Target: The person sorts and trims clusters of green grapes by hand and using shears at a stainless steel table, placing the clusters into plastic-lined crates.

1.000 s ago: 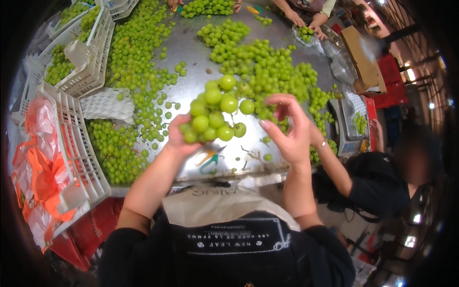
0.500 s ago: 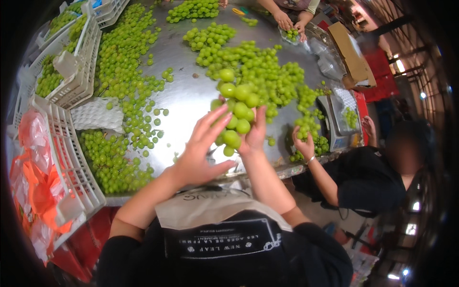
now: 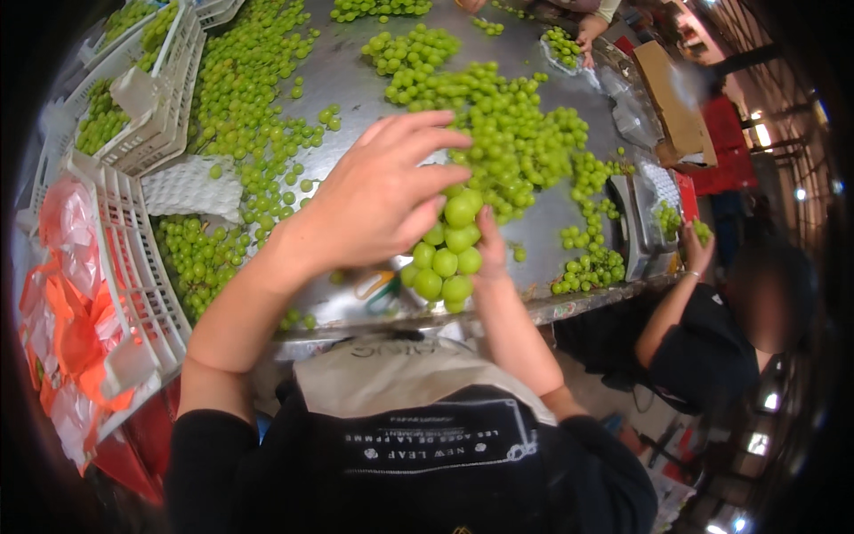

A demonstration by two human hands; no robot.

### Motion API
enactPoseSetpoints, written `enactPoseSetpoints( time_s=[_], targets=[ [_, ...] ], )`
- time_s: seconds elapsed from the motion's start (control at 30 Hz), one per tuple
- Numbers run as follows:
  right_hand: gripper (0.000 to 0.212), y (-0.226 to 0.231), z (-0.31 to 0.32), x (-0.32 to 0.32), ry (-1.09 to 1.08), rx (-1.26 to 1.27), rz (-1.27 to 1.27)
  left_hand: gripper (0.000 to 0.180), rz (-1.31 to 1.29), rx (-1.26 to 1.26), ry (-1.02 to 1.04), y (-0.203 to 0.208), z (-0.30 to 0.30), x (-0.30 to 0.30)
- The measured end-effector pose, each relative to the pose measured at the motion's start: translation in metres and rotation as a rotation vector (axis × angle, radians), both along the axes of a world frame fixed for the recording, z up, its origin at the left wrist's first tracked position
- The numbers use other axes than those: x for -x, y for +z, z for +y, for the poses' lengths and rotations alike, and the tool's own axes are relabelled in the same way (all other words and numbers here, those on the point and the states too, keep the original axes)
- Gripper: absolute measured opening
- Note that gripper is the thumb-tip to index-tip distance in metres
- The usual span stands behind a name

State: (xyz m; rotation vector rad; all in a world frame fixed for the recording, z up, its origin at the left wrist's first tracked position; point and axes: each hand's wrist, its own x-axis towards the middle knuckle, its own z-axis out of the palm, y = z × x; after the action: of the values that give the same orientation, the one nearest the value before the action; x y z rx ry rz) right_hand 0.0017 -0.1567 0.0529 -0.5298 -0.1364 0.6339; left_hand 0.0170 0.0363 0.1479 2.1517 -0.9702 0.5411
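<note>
A bunch of large green grapes (image 3: 447, 254) is held up over the near part of the metal table (image 3: 334, 169). My right hand (image 3: 489, 247) grips it from the right, its fingers partly hidden behind the grapes. Above and left of the bunch is my left hand (image 3: 391, 182), its fingers apart and reaching over the top of the grapes with nothing visible in them. On the table below lies a pair of scissors (image 3: 378, 285) with orange and green handles, partly covered by my left hand's side. A big heap of green grape bunches (image 3: 507, 125) spreads just beyond my hands.
Loose grapes (image 3: 236, 107) cover the table's left side beside white plastic crates (image 3: 124, 258). White foam netting (image 3: 191, 189) lies among them. At the right, a co-worker's hand (image 3: 700, 245) holds grapes near a scale (image 3: 645, 227). Another person's hand (image 3: 590, 31) is at a clear tray.
My left hand has lifted up and its fingers have spread over the bunch. The bunch has come lower and nearer in my right hand. The co-worker's hand has moved right, toward the scale.
</note>
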Motion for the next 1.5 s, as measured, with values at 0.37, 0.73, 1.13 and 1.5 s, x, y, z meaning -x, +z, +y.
enactPoseSetpoints(
  time_s=[0.37, 0.73, 1.13, 1.5],
  targets=[
    [0.065, 0.001, 0.004, 0.006, 0.233, 0.148, -0.011, 0.029, 0.43, -0.308, -0.231, 0.004, 0.023, -0.016],
    [0.07, -0.001, 0.005, 0.004, 0.159, 0.036, 0.27, 0.015, 0.847, 0.311, -0.286, -0.039, 0.016, -0.032],
    [0.069, 0.004, 0.007, -0.004, 0.031, -0.129, 0.328, 0.022, 0.144, 0.425, 0.171, -0.024, 0.014, -0.002],
    [0.06, 0.018, 0.015, -0.009, -0.318, -0.089, 0.383, 0.029, 0.385, 0.387, 0.012, -0.047, -0.018, 0.036]
  ],
)
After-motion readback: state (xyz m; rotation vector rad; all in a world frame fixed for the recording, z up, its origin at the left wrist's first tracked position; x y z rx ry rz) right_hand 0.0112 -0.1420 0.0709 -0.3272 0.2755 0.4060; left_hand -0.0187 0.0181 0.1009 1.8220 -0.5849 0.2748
